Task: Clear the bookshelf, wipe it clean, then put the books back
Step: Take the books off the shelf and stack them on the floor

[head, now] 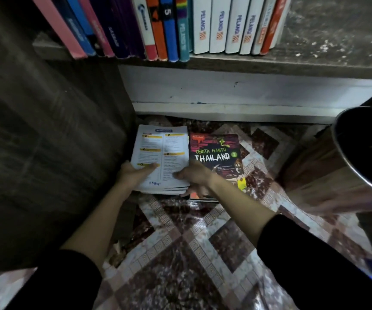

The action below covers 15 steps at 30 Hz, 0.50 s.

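A stack of white workbooks (pixel 162 151) lies low over the patterned floor, below the bookshelf. My left hand (pixel 133 173) grips its near left corner, thumb on the top page. My right hand (pixel 195 177) holds the near right edge, thumb on top and fingers underneath. Right beside the stack lies a dark book titled "Cerita Hantu Thailand" (pixel 216 153), partly under my right wrist. Above, a shelf board (pixel 270 66) carries a row of upright books (pixel 180 25): pink, blue, purple, orange and several white "Pelangi" spines.
The dark wooden side of the shelf unit (pixel 46 142) fills the left. A shiny metal bin (pixel 366 153) stands at the right, with a wooden surface (pixel 314 175) behind it. The tiled floor (pixel 191 253) lies open in front.
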Each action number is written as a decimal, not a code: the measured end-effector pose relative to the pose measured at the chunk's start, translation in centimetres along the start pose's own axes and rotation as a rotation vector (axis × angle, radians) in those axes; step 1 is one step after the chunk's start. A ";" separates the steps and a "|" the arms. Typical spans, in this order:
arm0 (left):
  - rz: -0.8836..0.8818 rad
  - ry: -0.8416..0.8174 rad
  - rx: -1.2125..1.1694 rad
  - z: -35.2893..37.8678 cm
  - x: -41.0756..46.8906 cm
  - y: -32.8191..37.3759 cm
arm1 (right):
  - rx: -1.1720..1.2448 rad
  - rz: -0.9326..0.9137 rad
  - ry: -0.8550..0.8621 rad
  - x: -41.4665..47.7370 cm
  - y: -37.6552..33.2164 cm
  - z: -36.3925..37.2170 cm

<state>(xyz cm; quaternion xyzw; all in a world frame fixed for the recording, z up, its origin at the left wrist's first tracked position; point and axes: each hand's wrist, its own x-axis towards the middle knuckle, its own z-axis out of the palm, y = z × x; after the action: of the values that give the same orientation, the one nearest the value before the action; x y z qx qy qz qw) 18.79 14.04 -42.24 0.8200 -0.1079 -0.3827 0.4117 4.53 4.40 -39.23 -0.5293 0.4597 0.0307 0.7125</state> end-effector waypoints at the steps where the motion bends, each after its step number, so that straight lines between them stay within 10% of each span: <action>1: 0.019 -0.027 0.011 -0.1 0.0 0.0 | -0.035 -0.026 0.038 0.1 0.2 0.4; 15: 0.173 0.096 0.641 1.4 -1.4 -1.0 | -0.601 -0.115 0.285 -1.1 1.5 1.1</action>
<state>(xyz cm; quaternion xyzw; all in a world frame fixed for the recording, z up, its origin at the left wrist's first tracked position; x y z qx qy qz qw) 16.66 14.53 -42.80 0.9126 -0.2725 -0.2540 0.1683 3.80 6.44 -39.51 -0.7398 0.4945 0.0504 0.4535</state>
